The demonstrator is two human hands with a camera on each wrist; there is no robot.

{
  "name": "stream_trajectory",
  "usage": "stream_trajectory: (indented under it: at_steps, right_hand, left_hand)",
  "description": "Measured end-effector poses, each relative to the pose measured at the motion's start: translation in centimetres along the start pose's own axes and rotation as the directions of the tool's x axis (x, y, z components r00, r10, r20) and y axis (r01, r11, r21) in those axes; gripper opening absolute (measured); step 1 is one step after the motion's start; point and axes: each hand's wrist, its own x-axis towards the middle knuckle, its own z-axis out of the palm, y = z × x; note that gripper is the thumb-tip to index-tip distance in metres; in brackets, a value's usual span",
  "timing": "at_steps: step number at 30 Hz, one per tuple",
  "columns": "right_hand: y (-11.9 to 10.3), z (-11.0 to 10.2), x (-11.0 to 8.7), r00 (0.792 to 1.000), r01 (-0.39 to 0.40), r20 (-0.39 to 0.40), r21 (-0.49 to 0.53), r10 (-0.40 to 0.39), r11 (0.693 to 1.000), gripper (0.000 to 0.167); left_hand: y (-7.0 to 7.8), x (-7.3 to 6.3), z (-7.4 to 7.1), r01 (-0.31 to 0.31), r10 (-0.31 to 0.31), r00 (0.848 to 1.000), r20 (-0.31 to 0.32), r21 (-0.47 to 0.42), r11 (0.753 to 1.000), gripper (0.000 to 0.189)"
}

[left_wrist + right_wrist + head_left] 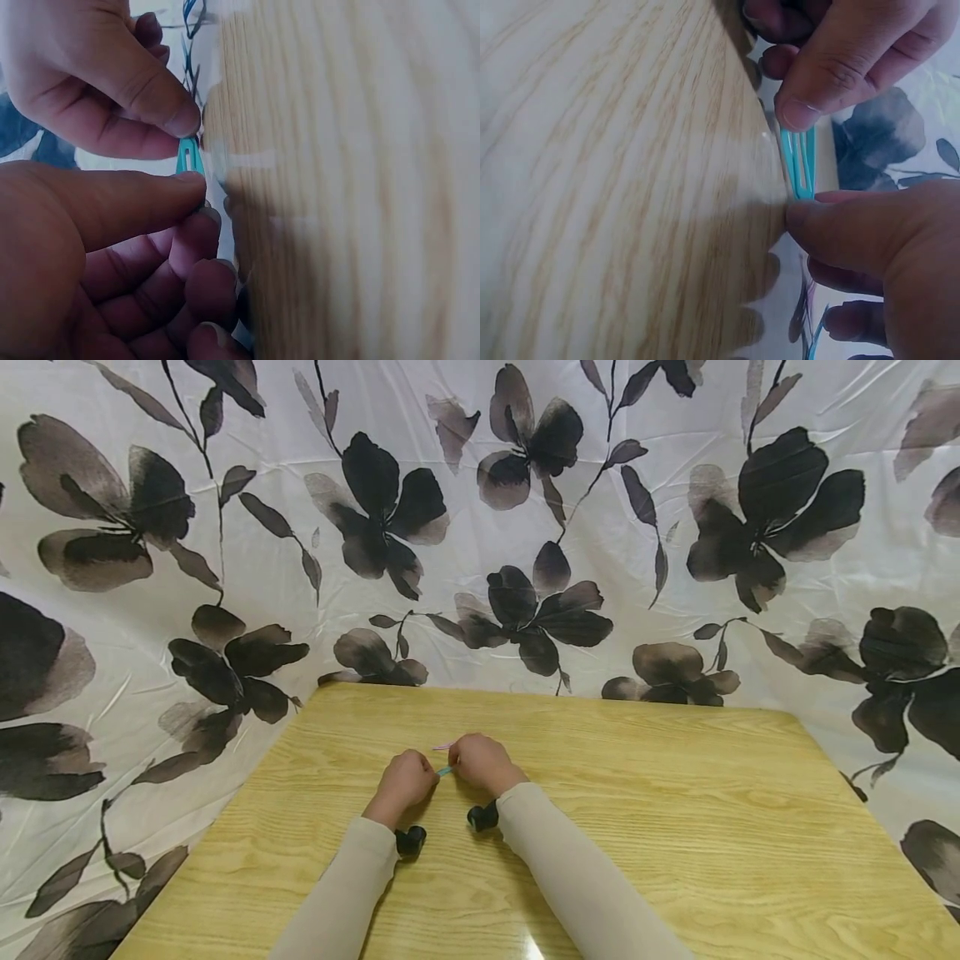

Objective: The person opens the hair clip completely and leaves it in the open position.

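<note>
While your left hand [406,782] and right hand [483,763] both pinch the teal paper clip [446,770], its long axis spans between them above the counter [675,827]

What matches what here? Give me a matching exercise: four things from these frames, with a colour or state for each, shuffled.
Things:
1. clip
2. table
3. backdrop cloth
4. left hand

Colours or states:
A. white with dark flowers
B. light wood grain
C. teal, held between both hands
D. fingers pinching one end of the small item, opposite the right hand

Pairs: 1-C, 2-B, 3-A, 4-D
</note>
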Motion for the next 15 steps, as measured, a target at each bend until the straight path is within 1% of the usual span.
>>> stream_trajectory:
  at_steps: [3,6,11,15]
  right_hand:
    - [0.1,-0.1,-0.1,1.0,0.012,0.004,0.008,-0.012,1.0,0.017]
    - [0.3,-0.2,-0.3,1.0,0.019,-0.005,0.037,-0.018,0.999,0.016]
    - [0.8,-0.5,-0.7,0.999,0.036,-0.036,0.102,-0.033,0.994,0.014]
    - [1.1,-1.1,-1.1,0.997,0.067,-0.056,0.137,-0.06,0.988,0.015]
  left_hand:
    - [0.0,0.0,0.0,0.001,-0.001,1.0,-0.006,-0.005,1.0,0.03]
    - [0.0,0.0,0.0,-0.004,0.004,1.0,-0.006,-0.013,1.0,0.028]
    - [0.2,-0.2,-0.3,-0.023,0.023,1.0,-0.009,-0.051,0.998,0.025]
    - [0.4,-0.1,-0.5,-0.024,0.023,1.0,-0.006,-0.074,0.997,0.022]
